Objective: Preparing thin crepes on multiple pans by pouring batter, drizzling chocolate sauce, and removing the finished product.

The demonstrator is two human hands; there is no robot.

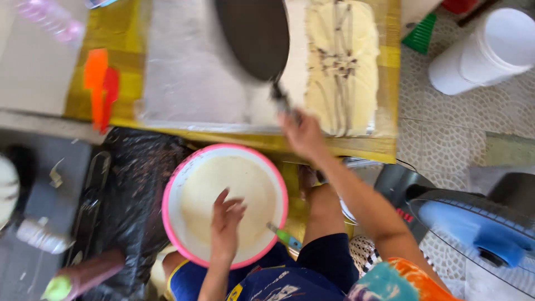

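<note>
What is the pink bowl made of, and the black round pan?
The pink bowl looks like plastic: bright, even colour and a smooth, thick rim, with pale batter inside. The black round pan, held by its handle in the right hand, looks like dark metal with a dull, matte coating, though motion blur leaves that uncertain.

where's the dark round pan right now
In the head view the dark round pan is at top centre, held by its handle in the right hand over the pale sheet, left of the cream-coloured crepes.
</note>
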